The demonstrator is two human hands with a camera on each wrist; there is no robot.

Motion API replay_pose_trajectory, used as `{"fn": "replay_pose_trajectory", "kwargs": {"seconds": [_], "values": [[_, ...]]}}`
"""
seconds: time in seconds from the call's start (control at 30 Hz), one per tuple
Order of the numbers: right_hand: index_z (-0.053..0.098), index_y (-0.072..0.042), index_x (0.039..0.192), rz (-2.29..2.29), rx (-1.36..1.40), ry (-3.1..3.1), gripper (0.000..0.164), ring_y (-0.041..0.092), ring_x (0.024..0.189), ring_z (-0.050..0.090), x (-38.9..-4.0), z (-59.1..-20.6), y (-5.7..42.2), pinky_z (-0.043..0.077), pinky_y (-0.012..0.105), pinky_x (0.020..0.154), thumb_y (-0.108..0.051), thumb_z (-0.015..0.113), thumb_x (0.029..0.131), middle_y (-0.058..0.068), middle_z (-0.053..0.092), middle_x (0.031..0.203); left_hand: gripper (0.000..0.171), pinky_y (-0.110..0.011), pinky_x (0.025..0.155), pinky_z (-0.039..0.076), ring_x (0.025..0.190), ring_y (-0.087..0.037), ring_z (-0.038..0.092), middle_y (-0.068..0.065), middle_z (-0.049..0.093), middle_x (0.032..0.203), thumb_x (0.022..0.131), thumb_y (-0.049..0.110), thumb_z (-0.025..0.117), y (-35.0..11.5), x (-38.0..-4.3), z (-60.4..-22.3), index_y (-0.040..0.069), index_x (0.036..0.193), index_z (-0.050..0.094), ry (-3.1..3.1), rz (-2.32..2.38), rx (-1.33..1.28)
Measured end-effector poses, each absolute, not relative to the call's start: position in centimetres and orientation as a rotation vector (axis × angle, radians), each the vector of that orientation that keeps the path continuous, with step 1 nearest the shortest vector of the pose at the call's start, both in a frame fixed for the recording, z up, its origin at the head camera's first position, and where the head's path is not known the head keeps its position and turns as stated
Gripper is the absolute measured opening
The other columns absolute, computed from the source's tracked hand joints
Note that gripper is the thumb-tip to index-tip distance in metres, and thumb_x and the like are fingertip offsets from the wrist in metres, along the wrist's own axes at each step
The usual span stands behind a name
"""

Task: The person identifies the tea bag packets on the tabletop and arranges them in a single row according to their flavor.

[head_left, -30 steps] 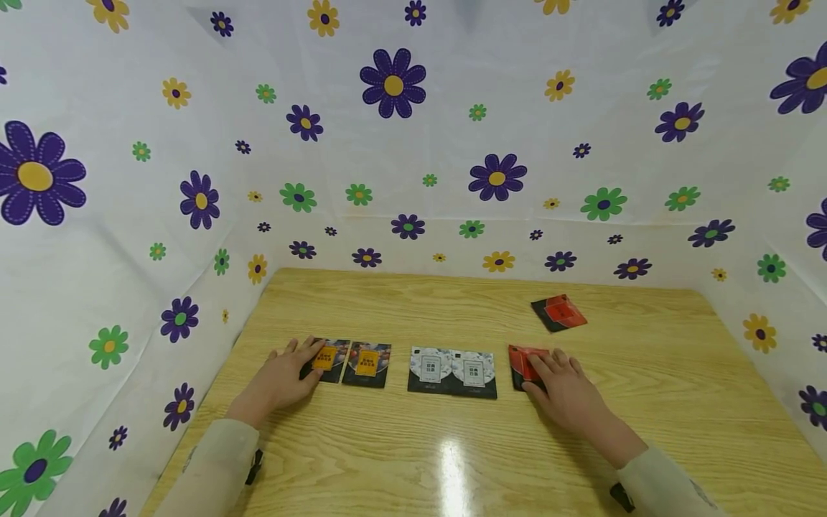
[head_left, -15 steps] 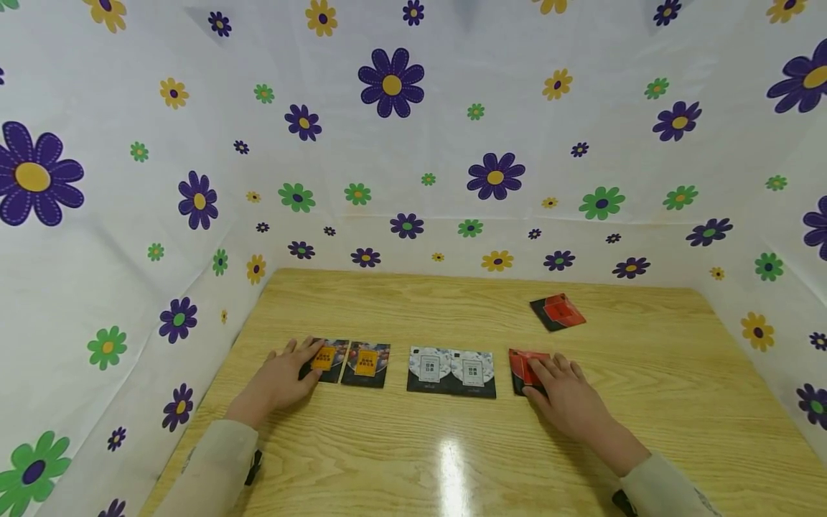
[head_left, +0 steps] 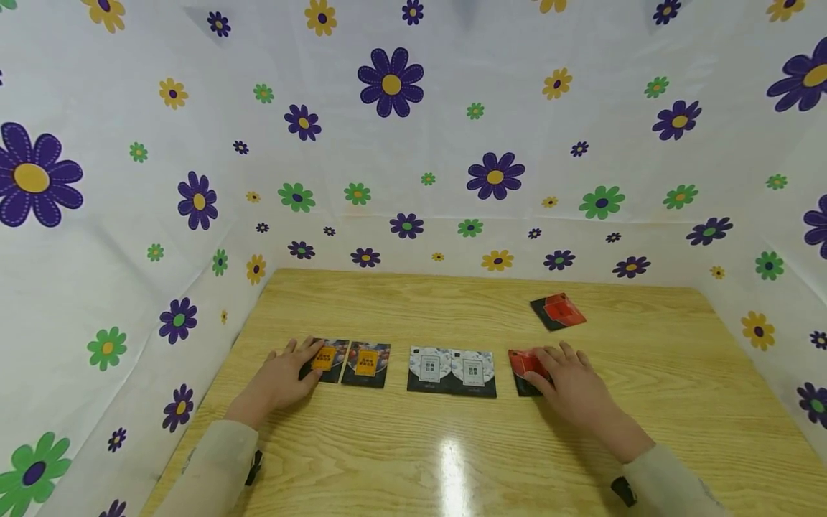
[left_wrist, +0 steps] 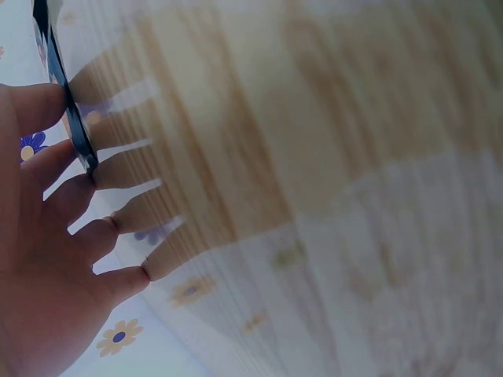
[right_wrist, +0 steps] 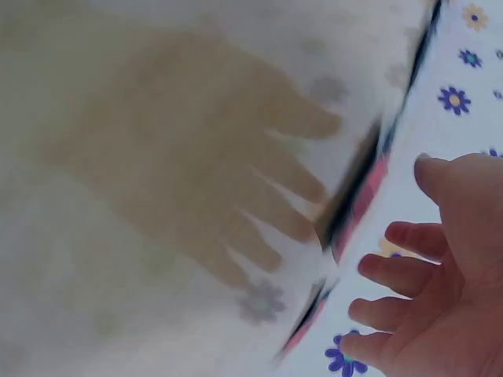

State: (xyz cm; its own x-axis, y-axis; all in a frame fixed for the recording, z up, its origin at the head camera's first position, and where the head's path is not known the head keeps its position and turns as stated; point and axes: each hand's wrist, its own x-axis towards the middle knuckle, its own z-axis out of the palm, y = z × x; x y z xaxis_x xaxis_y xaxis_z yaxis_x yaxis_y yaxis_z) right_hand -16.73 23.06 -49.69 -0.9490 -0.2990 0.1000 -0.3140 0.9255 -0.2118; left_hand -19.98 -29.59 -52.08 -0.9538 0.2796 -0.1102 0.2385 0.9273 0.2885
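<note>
Two dark sachets with orange labels lie side by side on the left. My left hand (head_left: 278, 380) rests with spread fingers at the left edge of the outer orange-label sachet (head_left: 332, 359); its mate (head_left: 366, 364) lies just right of it. In the left wrist view, the thumb and forefinger meet the thin sachet edge (left_wrist: 78, 133). My right hand (head_left: 578, 388) is over the right part of a red-and-black sachet (head_left: 522, 363), hiding some of it. In the right wrist view, the fingers are loosely extended, with a gap between them and the red sachet (right_wrist: 363, 198).
Two white-and-black sachets (head_left: 429, 370) lie edge to edge between the hands on the wooden table (head_left: 388, 438). Another red-and-black sachet (head_left: 559, 311) lies askew farther back on the right. A flower-printed white sheet (head_left: 439, 143) encloses the back and sides.
The red sachet near my right hand shifted slightly toward me earlier. My right hand has since risen a little off it. The left hand stays in place.
</note>
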Motion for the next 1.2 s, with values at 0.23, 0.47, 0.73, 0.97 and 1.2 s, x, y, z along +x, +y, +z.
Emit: {"fn": "replay_pose_trajectory", "kwargs": {"seconds": [0.23,0.47,0.73,0.97,1.2], "values": [[0.048,0.009,0.152,0.437,0.411,-3.042,0.061,0.064,0.144,0.039,-20.5,-48.9,24.9,0.029,0.079,0.116,-0.034,0.055,0.110,0.039,0.048,0.153,0.062,-0.081,0.118,0.025,0.153,-0.057,0.030,-0.022,0.037,0.168,0.109,0.034,0.056,-29.6,-19.9,-52.0,0.012,0.165,0.039,2.937,0.415,0.396],[0.039,0.016,0.153,0.490,0.311,-3.126,0.069,0.069,0.143,0.031,-24.5,-49.5,27.0,0.027,0.079,0.117,-0.038,0.049,0.112,0.044,0.032,0.159,0.062,-0.081,0.117,0.025,0.153,-0.057,0.030,-0.022,0.037,0.168,0.109,0.033,0.057,-29.6,-19.9,-51.9,0.012,0.165,0.039,2.938,0.420,0.403],[0.031,0.015,0.157,0.486,0.235,-3.171,0.075,0.068,0.140,0.034,-27.3,-50.5,28.3,0.026,0.079,0.118,-0.043,0.044,0.113,0.046,0.034,0.156,0.063,-0.081,0.118,0.023,0.154,-0.056,0.029,-0.021,0.035,0.169,0.109,0.033,0.056,-29.6,-19.9,-52.0,0.013,0.166,0.037,2.930,0.425,0.400],[0.035,0.016,0.153,0.447,0.180,-3.190,0.074,0.067,0.133,0.041,-28.6,-50.3,28.0,0.033,0.078,0.114,-0.045,0.045,0.112,0.045,0.045,0.146,0.063,-0.080,0.119,0.023,0.155,-0.055,0.027,-0.020,0.035,0.170,0.109,0.033,0.056,-29.7,-20.0,-52.1,0.014,0.166,0.036,2.925,0.428,0.394],[0.028,0.019,0.156,0.447,0.123,-3.260,0.077,0.068,0.135,0.037,-28.9,-50.2,27.7,0.031,0.078,0.114,-0.041,0.047,0.111,0.048,0.040,0.149,0.063,-0.080,0.119,0.023,0.155,-0.055,0.028,-0.020,0.035,0.170,0.109,0.033,0.056,-29.7,-20.0,-52.1,0.013,0.166,0.037,2.928,0.434,0.394]]}}
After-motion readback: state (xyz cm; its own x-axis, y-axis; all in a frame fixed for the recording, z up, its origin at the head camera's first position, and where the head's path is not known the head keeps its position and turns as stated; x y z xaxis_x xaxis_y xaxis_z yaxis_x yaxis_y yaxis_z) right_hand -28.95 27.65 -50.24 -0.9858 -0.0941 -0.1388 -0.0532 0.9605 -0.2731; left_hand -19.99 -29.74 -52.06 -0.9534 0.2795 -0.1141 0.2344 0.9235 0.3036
